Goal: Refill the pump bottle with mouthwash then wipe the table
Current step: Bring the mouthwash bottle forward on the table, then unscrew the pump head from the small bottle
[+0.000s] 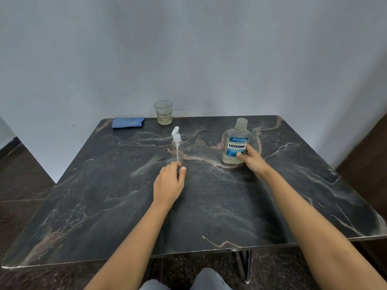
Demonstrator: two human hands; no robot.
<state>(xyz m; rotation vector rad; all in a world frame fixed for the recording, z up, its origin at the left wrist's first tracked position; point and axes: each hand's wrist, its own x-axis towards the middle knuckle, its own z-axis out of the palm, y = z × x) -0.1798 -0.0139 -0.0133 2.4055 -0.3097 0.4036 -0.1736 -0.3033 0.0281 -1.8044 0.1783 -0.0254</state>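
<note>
Both hands out on the dark marble desk [230, 206]. Left hand [168, 186] is at the base of the clear pump bottle [177, 149], grip narrow, fingers curled around the bottom, touching but not clearly closed on it; bottle upright, looks empty, pump head on. Right hand [252, 162] grip holds the lower right side of the mouthwash bottle [236, 146], thumb on the label front, bottle upright on the desk, cap on, pale liquid low in it. The two bottles stand well apart, mid-desk toward the far half. Risks, as I judge: the pump bottle is light and tall, so a loose touch at the base could tip it; its neck is narrow, so pouring without a funnel would likely spill onto the desk; both caps have to come off first, and one-handed twisting could slide either bottle. Count: one pump bottle, one mouthwash bottle, one glass [163, 111] at the far edge with a little liquid, one blue cloth [128, 122] folded at far left, two hands.
</note>
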